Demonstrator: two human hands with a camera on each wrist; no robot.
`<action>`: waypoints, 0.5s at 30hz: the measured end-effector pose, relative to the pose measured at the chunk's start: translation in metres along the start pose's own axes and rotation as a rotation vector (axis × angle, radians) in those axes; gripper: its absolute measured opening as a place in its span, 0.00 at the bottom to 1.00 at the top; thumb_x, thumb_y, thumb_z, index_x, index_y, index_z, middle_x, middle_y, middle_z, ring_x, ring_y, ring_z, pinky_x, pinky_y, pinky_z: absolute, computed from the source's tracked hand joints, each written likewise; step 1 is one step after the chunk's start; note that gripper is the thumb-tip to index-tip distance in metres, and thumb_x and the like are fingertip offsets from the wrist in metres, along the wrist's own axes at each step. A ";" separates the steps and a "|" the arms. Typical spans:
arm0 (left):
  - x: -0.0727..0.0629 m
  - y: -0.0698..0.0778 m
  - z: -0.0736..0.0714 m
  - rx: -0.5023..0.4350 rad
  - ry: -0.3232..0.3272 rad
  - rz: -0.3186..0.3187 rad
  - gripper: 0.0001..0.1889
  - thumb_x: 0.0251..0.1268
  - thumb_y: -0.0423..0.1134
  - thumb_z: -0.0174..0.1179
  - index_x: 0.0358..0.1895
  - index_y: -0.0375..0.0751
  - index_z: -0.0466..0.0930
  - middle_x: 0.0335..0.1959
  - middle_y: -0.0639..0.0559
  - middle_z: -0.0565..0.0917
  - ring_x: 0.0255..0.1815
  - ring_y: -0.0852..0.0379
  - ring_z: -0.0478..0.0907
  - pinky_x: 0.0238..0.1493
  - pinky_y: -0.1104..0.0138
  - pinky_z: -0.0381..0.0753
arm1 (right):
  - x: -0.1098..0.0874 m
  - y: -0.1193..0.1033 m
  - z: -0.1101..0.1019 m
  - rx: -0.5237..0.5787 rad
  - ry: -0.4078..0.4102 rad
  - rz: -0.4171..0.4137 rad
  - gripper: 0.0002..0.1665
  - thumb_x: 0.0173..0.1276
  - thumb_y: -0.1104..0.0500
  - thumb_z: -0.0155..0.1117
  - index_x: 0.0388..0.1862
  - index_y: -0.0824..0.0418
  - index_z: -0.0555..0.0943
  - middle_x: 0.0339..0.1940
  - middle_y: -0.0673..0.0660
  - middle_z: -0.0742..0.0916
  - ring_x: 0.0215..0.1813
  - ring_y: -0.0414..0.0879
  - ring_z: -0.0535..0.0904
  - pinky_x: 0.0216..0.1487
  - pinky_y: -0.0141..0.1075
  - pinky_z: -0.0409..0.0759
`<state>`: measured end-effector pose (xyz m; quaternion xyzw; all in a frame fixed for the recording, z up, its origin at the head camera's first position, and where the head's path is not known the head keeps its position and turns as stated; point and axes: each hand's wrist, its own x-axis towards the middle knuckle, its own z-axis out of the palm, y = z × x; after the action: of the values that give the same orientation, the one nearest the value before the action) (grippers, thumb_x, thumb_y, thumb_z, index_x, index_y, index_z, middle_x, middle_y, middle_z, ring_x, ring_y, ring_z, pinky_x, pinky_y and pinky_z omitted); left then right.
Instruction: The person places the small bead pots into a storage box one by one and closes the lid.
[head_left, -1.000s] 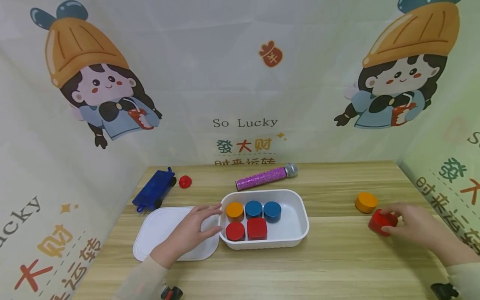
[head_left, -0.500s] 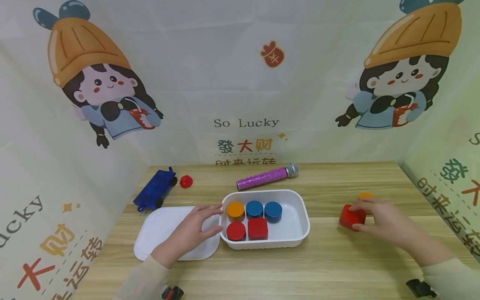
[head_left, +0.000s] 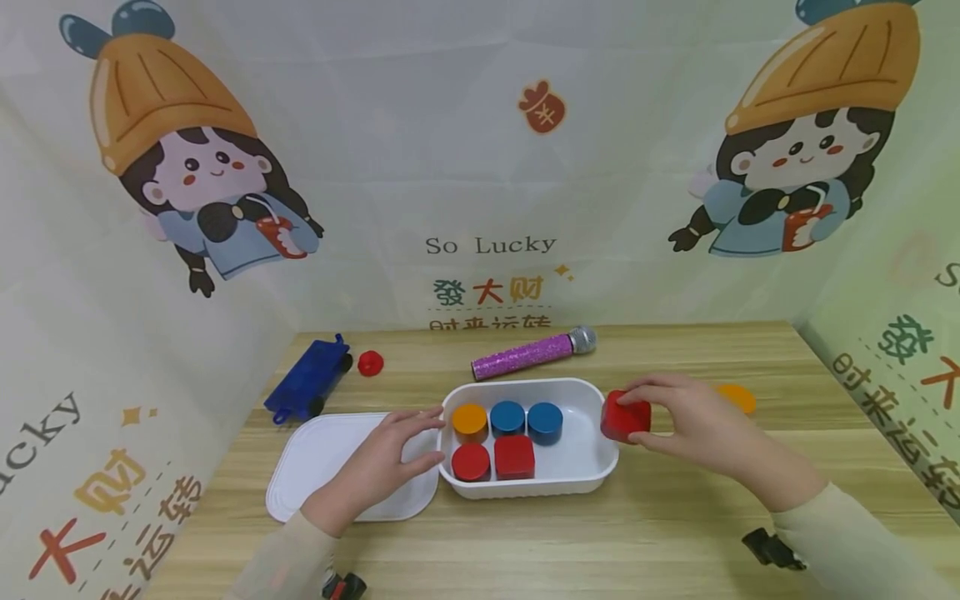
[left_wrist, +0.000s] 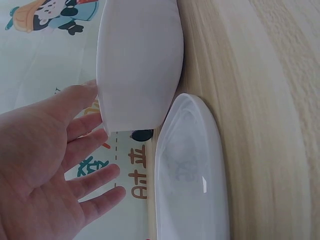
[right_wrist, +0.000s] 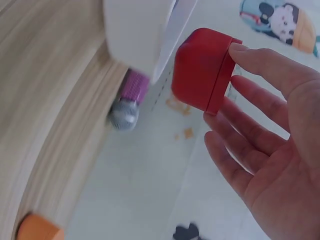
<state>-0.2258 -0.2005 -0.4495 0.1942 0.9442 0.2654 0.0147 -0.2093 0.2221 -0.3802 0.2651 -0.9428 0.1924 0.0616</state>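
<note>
A red square block with rounded corners (head_left: 624, 419) is pinched between the thumb and fingers of my right hand (head_left: 697, 423), held up at the right rim of a white box (head_left: 585, 477). The right wrist view shows this red block (right_wrist: 202, 70) off the table. Inside the box sit an orange round block (head_left: 470, 422), two blue round blocks (head_left: 507, 418), a red round block (head_left: 471, 462) and a red square block (head_left: 514, 457). At the box's left end, my left hand (head_left: 382, 462) touches the rim with spread fingers, above a white lid (head_left: 330, 454) on the table.
Behind the box lies a purple glittery microphone (head_left: 525, 357). A blue toy cart (head_left: 309, 379) and a small red piece (head_left: 371, 363) stand at the back left. On the right, an orange round block (head_left: 737, 397) is partly hidden behind my right hand.
My right hand has carried the red square block leftward from the table's right side to the box's right rim. My left hand stays at the left end.
</note>
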 end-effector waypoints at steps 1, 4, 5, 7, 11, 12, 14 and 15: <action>0.000 0.000 0.000 0.000 -0.001 -0.001 0.24 0.69 0.47 0.69 0.66 0.48 0.82 0.74 0.53 0.76 0.73 0.44 0.71 0.74 0.44 0.71 | 0.003 -0.004 0.002 0.006 -0.003 -0.013 0.24 0.57 0.54 0.83 0.53 0.54 0.88 0.57 0.55 0.88 0.59 0.56 0.83 0.54 0.49 0.89; 0.000 0.001 0.000 -0.006 -0.008 -0.021 0.25 0.68 0.48 0.70 0.66 0.49 0.82 0.75 0.54 0.75 0.74 0.45 0.70 0.75 0.44 0.71 | 0.012 -0.013 0.011 0.018 -0.017 -0.064 0.24 0.58 0.54 0.82 0.54 0.53 0.88 0.58 0.53 0.88 0.60 0.53 0.83 0.55 0.47 0.89; 0.000 0.001 0.001 -0.008 -0.011 -0.029 0.25 0.68 0.48 0.70 0.66 0.50 0.81 0.75 0.54 0.75 0.74 0.45 0.70 0.75 0.44 0.71 | 0.014 -0.015 0.014 0.019 -0.024 -0.085 0.23 0.59 0.54 0.82 0.54 0.53 0.88 0.58 0.53 0.87 0.60 0.53 0.83 0.56 0.46 0.88; 0.000 0.001 0.001 -0.009 -0.012 -0.034 0.24 0.68 0.47 0.70 0.66 0.50 0.82 0.75 0.54 0.75 0.74 0.45 0.70 0.75 0.44 0.71 | 0.019 -0.019 0.020 0.024 -0.041 -0.125 0.23 0.60 0.54 0.81 0.54 0.54 0.88 0.58 0.53 0.87 0.60 0.52 0.83 0.57 0.46 0.88; 0.000 0.001 0.001 -0.008 -0.008 -0.024 0.24 0.68 0.47 0.70 0.66 0.49 0.82 0.75 0.53 0.75 0.74 0.44 0.70 0.75 0.43 0.71 | 0.029 -0.023 0.031 0.049 -0.092 -0.177 0.23 0.60 0.54 0.81 0.55 0.55 0.88 0.58 0.54 0.87 0.59 0.51 0.83 0.57 0.45 0.88; 0.000 0.001 0.001 -0.008 -0.007 -0.018 0.24 0.69 0.46 0.70 0.66 0.48 0.82 0.75 0.53 0.76 0.74 0.44 0.71 0.74 0.43 0.71 | 0.031 -0.023 0.034 0.056 -0.110 -0.183 0.23 0.61 0.54 0.81 0.55 0.55 0.88 0.58 0.54 0.87 0.59 0.51 0.83 0.57 0.45 0.88; 0.000 0.001 0.001 -0.007 -0.005 -0.011 0.24 0.69 0.46 0.69 0.66 0.48 0.82 0.74 0.52 0.76 0.74 0.43 0.71 0.74 0.43 0.71 | 0.035 -0.023 0.039 0.069 -0.146 -0.188 0.22 0.61 0.54 0.80 0.54 0.55 0.88 0.58 0.53 0.86 0.58 0.50 0.83 0.58 0.45 0.88; 0.000 0.001 0.001 -0.005 -0.006 -0.009 0.24 0.69 0.46 0.69 0.66 0.48 0.82 0.74 0.52 0.76 0.74 0.43 0.71 0.74 0.43 0.71 | 0.037 -0.022 0.042 0.071 -0.159 -0.197 0.22 0.61 0.54 0.80 0.54 0.56 0.88 0.57 0.53 0.87 0.58 0.50 0.83 0.58 0.45 0.88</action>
<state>-0.2255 -0.1998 -0.4497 0.1908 0.9444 0.2671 0.0189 -0.2298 0.1702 -0.4031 0.3730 -0.9067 0.1970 -0.0044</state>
